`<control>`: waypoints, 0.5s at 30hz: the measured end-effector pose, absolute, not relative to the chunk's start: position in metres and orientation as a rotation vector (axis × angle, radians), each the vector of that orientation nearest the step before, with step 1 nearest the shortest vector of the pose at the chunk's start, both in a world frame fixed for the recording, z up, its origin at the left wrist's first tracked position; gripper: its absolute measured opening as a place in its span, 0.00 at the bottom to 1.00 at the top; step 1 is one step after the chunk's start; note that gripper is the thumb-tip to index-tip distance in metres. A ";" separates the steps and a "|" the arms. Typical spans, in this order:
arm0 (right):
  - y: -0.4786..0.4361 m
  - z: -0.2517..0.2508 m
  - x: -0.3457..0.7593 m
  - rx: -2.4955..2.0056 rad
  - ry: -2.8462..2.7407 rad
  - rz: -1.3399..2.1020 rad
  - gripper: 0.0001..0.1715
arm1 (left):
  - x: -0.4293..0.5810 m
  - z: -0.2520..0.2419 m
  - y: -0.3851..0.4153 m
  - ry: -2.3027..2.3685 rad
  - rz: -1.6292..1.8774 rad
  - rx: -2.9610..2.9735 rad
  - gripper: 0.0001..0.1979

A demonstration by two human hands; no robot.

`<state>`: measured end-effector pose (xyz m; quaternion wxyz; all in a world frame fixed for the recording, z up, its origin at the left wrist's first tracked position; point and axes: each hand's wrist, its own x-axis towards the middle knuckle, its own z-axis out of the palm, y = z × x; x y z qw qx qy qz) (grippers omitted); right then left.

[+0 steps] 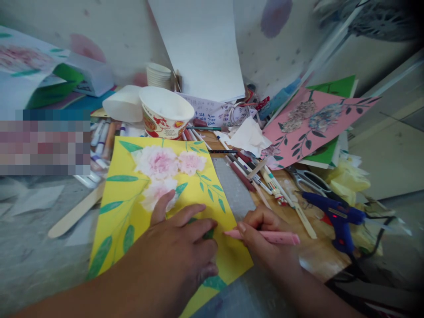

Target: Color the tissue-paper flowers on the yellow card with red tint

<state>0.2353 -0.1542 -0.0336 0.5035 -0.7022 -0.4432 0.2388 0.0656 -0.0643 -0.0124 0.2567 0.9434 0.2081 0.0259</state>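
Observation:
A yellow sheet of paper (195,291) lies in front of me, with green leaves drawn on it and fluffy pink-white flowers (157,163) on its upper part. My left hand (185,238) rests over the middle of the sheet, fingers spread, close below the lowest flower. Between the fingers of my right hand (265,229) is a pink marker (280,237), its tip at the right part of the yellow paper. Part of the drawing is hidden under my left hand.
Behind the sheet stands a paper bowl (167,110). Markers and pens (245,168) lie to the right, near scissors (308,181) and a blue glue gun (341,216). A pink flower picture (318,128) leans at the right. A wooden stick (76,212) lies left.

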 end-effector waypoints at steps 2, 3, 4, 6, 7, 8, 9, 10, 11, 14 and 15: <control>-0.154 -0.035 0.236 -1.675 -1.059 0.598 0.17 | 0.067 -0.010 -0.063 0.570 0.030 2.555 0.06; -0.154 -0.035 0.236 -1.673 -1.062 0.601 0.17 | 0.067 -0.009 -0.062 0.567 -0.009 2.549 0.06; -0.154 -0.035 0.236 -1.681 -1.071 0.595 0.17 | 0.068 -0.008 -0.062 0.566 -0.040 2.545 0.06; -0.154 -0.035 0.236 -1.722 -1.093 0.559 0.17 | 0.068 -0.009 -0.061 0.568 -0.056 2.537 0.06; -0.154 -0.034 0.236 -1.741 -1.099 0.535 0.17 | 0.068 -0.011 -0.062 0.569 -0.016 2.540 0.06; -0.154 -0.034 0.236 -1.751 -1.095 0.516 0.17 | 0.067 -0.013 -0.063 0.567 0.059 2.549 0.06; -0.154 -0.033 0.236 -1.746 -1.087 0.505 0.17 | 0.066 -0.017 -0.064 0.565 0.155 2.560 0.06; -0.154 -0.033 0.236 -1.732 -1.075 0.508 0.17 | 0.064 -0.020 -0.065 0.559 0.235 2.570 0.05; -0.154 -0.033 0.236 -1.716 -1.069 0.526 0.17 | 0.063 -0.023 -0.066 0.549 0.297 2.578 0.05; -0.155 -0.033 0.236 -1.727 -1.118 0.586 0.16 | 0.059 -0.028 -0.068 0.535 0.357 2.579 0.04; -0.155 -0.033 0.236 -1.740 -1.138 0.598 0.16 | 0.059 -0.029 -0.068 0.534 0.381 2.577 0.04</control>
